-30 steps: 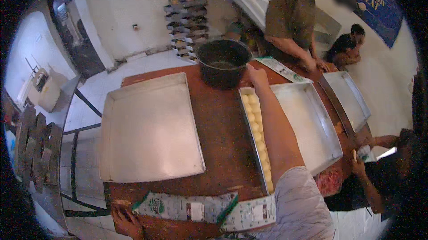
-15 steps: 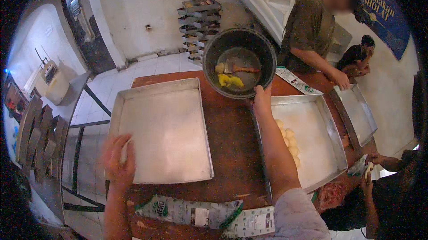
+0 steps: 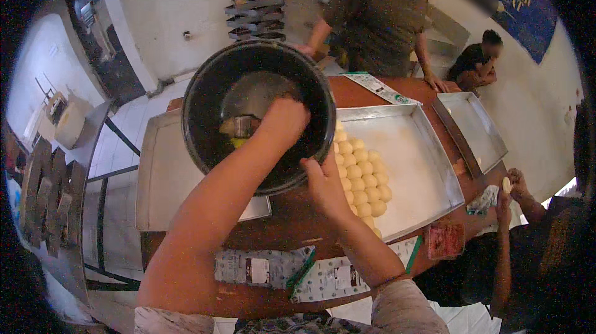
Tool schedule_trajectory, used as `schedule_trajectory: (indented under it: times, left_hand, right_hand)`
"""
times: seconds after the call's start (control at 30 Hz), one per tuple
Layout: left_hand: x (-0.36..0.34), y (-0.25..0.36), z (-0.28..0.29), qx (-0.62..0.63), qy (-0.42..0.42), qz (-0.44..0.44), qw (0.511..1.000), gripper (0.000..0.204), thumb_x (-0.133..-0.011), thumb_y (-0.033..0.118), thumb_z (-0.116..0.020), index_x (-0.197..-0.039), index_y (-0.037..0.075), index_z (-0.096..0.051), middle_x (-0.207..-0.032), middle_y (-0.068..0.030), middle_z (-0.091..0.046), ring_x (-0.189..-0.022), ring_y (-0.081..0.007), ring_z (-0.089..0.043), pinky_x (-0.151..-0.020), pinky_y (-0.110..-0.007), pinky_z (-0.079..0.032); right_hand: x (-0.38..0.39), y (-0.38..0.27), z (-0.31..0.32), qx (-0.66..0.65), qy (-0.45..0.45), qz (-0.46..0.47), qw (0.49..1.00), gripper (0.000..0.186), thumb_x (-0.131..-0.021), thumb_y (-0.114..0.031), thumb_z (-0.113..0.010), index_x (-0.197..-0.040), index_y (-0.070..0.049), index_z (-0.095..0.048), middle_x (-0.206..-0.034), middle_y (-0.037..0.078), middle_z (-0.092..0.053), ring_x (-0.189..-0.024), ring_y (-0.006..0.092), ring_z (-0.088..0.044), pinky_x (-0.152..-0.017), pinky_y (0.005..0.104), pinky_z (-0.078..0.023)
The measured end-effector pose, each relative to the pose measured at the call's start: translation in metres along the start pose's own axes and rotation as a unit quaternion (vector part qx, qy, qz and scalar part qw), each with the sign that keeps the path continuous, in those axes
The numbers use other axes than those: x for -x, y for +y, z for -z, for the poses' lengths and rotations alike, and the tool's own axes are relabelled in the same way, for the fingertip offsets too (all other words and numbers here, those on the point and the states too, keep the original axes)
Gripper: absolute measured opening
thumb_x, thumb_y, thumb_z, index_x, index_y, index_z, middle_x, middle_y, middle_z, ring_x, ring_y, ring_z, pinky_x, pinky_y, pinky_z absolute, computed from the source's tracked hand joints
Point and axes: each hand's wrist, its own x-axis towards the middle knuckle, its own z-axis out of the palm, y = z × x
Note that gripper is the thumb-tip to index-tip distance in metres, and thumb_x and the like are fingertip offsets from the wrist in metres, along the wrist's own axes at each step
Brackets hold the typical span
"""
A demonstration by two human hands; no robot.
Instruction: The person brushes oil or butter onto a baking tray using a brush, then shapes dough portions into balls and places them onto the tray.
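Observation:
My right hand grips the near rim of a deep black bucket, its mouth tilted toward me. The bucket is held above the table, over part of the left metal tray. Inside it my left hand is closed around the handle of a pastry brush; the hand hides that handle. The brush's metal band and bristles show beside my fingers. A bit of soft yellow fat lies just below the bristles, partly behind my forearm.
Rows of round dough balls fill the left side of the right metal tray. Flat plastic packets line the near edge of the brown table. A co-worker stands across it; another person's hands hold dough at right.
The bucket has moved left and closer to me in my right hand. My left hand has left the left tray, reached into the bucket and taken hold of the brush.

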Motion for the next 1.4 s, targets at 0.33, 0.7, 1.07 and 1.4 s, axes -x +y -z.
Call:
schedule_trajectory:
  times: [0.33,0.7,1.07,1.4]
  left_hand:
    - [0.011,-0.016,0.021,-0.013,0.004,0.053,0.999,0.015,-0.078,0.011,-0.056,-0.083,0.009,-0.07,-0.083,-0.0093,-0.068,-0.08,-0.0252,-0.066,-0.07,-0.039,-0.054]
    - [0.027,-0.112,0.08,0.266,0.415,0.271,0.827,0.023,-0.08,0.02,-0.061,-0.098,0.006,-0.066,-0.089,-0.0142,-0.068,-0.08,-0.028,-0.066,-0.07,-0.036,-0.052]
    - [0.217,-0.163,0.072,0.474,0.298,0.381,0.736,0.03,-0.085,0.023,-0.064,-0.105,0.0,-0.063,-0.098,-0.007,-0.065,-0.092,-0.0165,-0.06,-0.086,-0.029,-0.045]
    - [0.233,-0.153,0.047,0.514,0.235,0.343,0.75,0.025,-0.087,0.017,-0.062,-0.102,-0.002,-0.063,-0.09,-0.006,-0.066,-0.086,-0.0115,-0.06,-0.081,-0.027,-0.047]
  right_hand:
    - [-0.006,-0.02,-0.013,0.087,-0.042,0.095,0.991,0.077,-0.079,0.001,-0.04,-0.146,-0.004,-0.003,-0.146,0.022,-0.023,-0.135,0.0299,-0.025,-0.111,0.0339,-0.018]
    - [-0.095,-0.014,-0.013,-0.067,0.034,0.042,0.996,0.05,-0.082,-0.003,-0.046,-0.13,-0.004,-0.035,-0.122,0.011,-0.048,-0.108,0.0217,-0.049,-0.092,0.0358,-0.042]
    - [-0.27,0.091,0.045,-0.126,0.098,-0.149,0.976,0.033,-0.088,-0.007,-0.039,-0.119,0.003,-0.041,-0.106,0.026,-0.053,-0.08,0.046,-0.06,-0.058,0.0418,-0.06]
    - [-0.252,0.107,0.095,0.471,0.261,0.117,0.834,0.042,-0.085,-0.021,-0.06,-0.118,0.002,-0.051,-0.1,0.018,-0.059,-0.092,0.0324,-0.06,-0.069,0.0346,-0.052]
